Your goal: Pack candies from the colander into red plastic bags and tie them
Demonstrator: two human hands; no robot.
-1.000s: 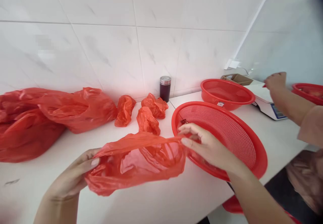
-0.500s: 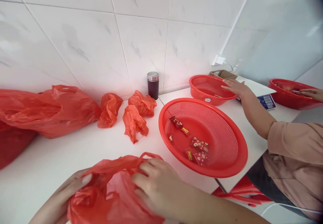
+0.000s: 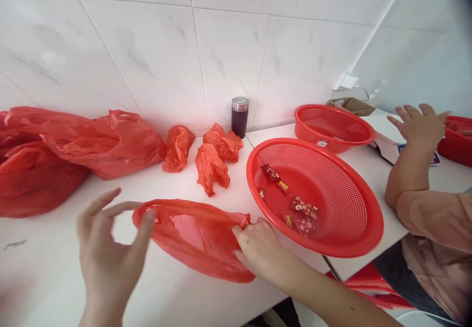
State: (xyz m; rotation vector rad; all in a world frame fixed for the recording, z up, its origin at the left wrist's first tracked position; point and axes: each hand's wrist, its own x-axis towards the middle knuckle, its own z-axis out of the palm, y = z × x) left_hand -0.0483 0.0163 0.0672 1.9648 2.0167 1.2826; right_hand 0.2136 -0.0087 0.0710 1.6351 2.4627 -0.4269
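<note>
A flattened red plastic bag (image 3: 195,236) lies on the white counter (image 3: 44,278) in front of me. My right hand (image 3: 260,248) is closed on the bag's right end, fingers pinching the plastic. My left hand (image 3: 106,246) hovers just left of the bag with its fingers spread apart, holding nothing; its thumb is close to the bag's left edge. To the right of my right hand sits a large red mesh basket (image 3: 354,238) with several small red wrapped sweets (image 3: 300,209) in it.
Three crumpled red bags (image 3: 210,162) and a dark flask (image 3: 239,116) stand near the tiled wall. Large full red bags (image 3: 62,157) fill the left. A second red basket (image 3: 332,128) and a scale (image 3: 387,145) sit at the back right, where another person's arm (image 3: 413,155) reaches.
My left hand has let go of the bag and opened. The bag went from bunched up between both hands to lying spread on the counter. The other person's hand moved right, over the scale.
</note>
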